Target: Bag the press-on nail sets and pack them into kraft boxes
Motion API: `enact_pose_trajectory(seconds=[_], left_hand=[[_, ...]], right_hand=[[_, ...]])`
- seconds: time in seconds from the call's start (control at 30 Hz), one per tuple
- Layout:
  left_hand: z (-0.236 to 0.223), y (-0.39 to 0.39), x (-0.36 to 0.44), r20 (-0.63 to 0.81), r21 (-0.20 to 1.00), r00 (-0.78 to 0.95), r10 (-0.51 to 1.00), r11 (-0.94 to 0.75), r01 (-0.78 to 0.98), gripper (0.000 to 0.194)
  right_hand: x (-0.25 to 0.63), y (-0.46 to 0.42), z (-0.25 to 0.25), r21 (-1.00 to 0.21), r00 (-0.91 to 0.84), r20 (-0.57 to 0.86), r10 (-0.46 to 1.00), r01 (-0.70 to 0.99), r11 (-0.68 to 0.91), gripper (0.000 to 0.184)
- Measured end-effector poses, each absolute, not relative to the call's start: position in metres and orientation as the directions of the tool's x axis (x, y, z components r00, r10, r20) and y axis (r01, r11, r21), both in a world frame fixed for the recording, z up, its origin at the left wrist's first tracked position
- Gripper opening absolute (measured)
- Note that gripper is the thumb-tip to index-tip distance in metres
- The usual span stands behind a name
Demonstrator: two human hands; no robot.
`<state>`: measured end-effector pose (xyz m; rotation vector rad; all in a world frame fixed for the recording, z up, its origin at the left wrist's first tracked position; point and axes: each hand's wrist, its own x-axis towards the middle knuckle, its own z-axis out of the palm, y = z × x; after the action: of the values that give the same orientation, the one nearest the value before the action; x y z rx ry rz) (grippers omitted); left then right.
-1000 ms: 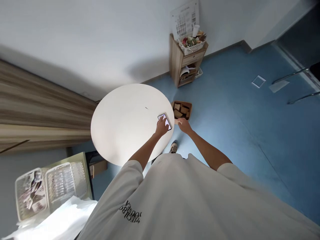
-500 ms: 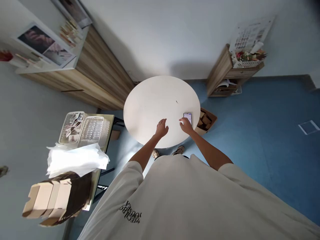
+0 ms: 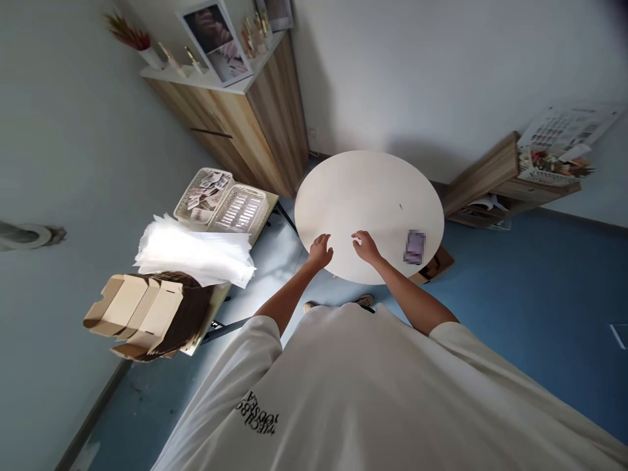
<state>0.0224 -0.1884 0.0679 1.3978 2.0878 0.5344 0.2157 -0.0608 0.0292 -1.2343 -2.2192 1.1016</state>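
Over the front left part of a round white table (image 3: pixel 363 190), my left hand (image 3: pixel 320 251) is held out with fingers apart and nothing in it. To its right, my right hand (image 3: pixel 366 247) hovers above the front of the table, fingers loosely curved and thumb apart. A small pale patch shows between its thumb and finger; I cannot tell whether it is a thing or the tabletop. Further right on the table lies a phone (image 3: pixel 415 246), blurred into blocks, apart from both hands. A small dark mark (image 3: pixel 401 207) is on the tabletop behind it.
At left, a side table holds white baskets (image 3: pixel 240 208), a stack of white sheets (image 3: pixel 193 252) and open cardboard boxes (image 3: pixel 142 311). A wooden cabinet (image 3: pixel 275 118) stands behind. On the right are a small wooden shelf (image 3: pixel 490 170) and a cardboard box (image 3: pixel 441 265) beneath the table.
My view has turned left, so the table, phone and furniture have shifted right in the picture. My hands now sit further left over the table, and my right hand is away from the phone.
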Motion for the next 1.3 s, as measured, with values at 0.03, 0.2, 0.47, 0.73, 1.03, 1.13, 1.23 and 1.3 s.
enact_pose_trajectory(seconds=[0.03, 0.2, 0.47, 0.73, 1.03, 1.13, 1.23, 1.3], left_hand=[[0.068, -0.199, 0.01, -0.225, 0.607, -0.298, 0.928, 0.373, 0.701, 0.062], [0.077, -0.247, -0.052, -0.145, 0.601, -0.313, 0.939, 0.335, 0.725, 0.061], [0.115, -0.292, -0.156, -0.01, 0.604, -0.445, 0.895, 0.36, 0.711, 0.056], [0.116, -0.303, -0.249, -0.011, 0.548, -0.605, 0.796, 0.511, 0.662, 0.051], [0.114, -0.261, -0.334, -0.155, 0.456, -0.693, 0.704, 0.674, 0.582, 0.047], [0.102, -0.243, -0.351, -0.214, 0.446, -0.695, 0.687, 0.701, 0.556, 0.048], [0.086, -0.225, -0.357, -0.269, 0.461, -0.665, 0.697, 0.7, 0.546, 0.049], [0.076, -0.211, -0.358, -0.285, 0.476, -0.638, 0.715, 0.684, 0.553, 0.051]], right_hand=[[0.2, -0.07, 0.029, -0.78, -0.559, -0.052, 0.827, 0.54, 0.316, 0.03], [0.119, -0.117, 0.028, -0.787, -0.622, -0.069, 0.78, 0.515, 0.34, 0.033], [-0.007, -0.15, 0.04, -0.8, -0.753, -0.033, 0.658, 0.414, 0.433, 0.03], [-0.104, -0.131, 0.038, -0.793, -0.844, -0.076, 0.531, 0.374, 0.481, 0.03], [-0.195, -0.078, 0.035, -0.784, -0.881, -0.141, 0.452, 0.378, 0.492, 0.028], [-0.214, -0.055, 0.033, -0.733, -0.878, -0.118, 0.464, 0.392, 0.555, 0.028], [-0.229, -0.036, 0.029, -0.671, -0.891, -0.082, 0.446, 0.38, 0.637, 0.025], [-0.239, -0.027, 0.027, -0.637, -0.907, -0.068, 0.415, 0.36, 0.681, 0.024]])
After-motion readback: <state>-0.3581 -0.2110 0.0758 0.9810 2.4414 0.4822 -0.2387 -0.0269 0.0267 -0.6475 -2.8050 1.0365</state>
